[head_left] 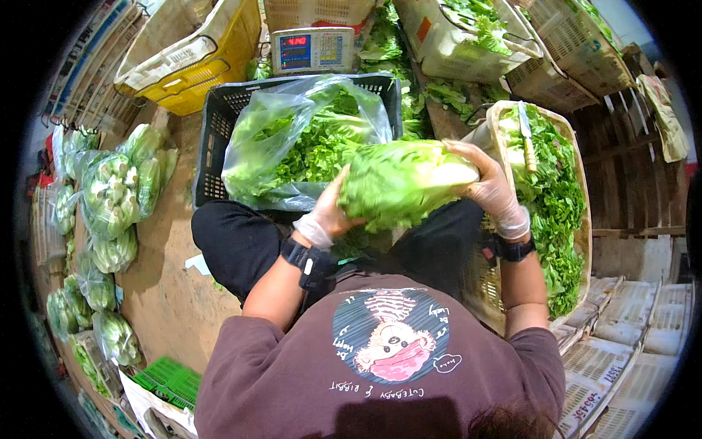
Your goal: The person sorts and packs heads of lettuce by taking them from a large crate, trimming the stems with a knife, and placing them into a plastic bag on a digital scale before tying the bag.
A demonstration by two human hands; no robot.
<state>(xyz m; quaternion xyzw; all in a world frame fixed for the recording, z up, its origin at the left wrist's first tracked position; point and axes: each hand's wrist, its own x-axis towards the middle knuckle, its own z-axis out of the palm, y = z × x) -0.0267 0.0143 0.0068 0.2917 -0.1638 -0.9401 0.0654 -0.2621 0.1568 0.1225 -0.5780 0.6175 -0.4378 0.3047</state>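
Both my hands, in clear thin gloves, hold one head of leafy lettuce [403, 178] above my lap. My left hand [334, 206] grips its leafy end; my right hand [488, 184] is round the pale stem end. Just beyond lies an open clear plastic bag [258, 131] with green lettuce [323, 148] inside. The bag sits in a black plastic crate [211, 137]. At my right stands a pale crate [581, 219] full of leafy lettuce, with a knife [527, 137] lying on the leaves.
A digital scale display [312, 50] is lit behind the black crate. Yellow crates [192, 82] stand at the far left, and a white crate of greens [466, 55] at the far right. Bagged vegetables [109, 186] line the floor at left, near a green crate [167, 381]. Loose leaves [384, 44] lie beyond.
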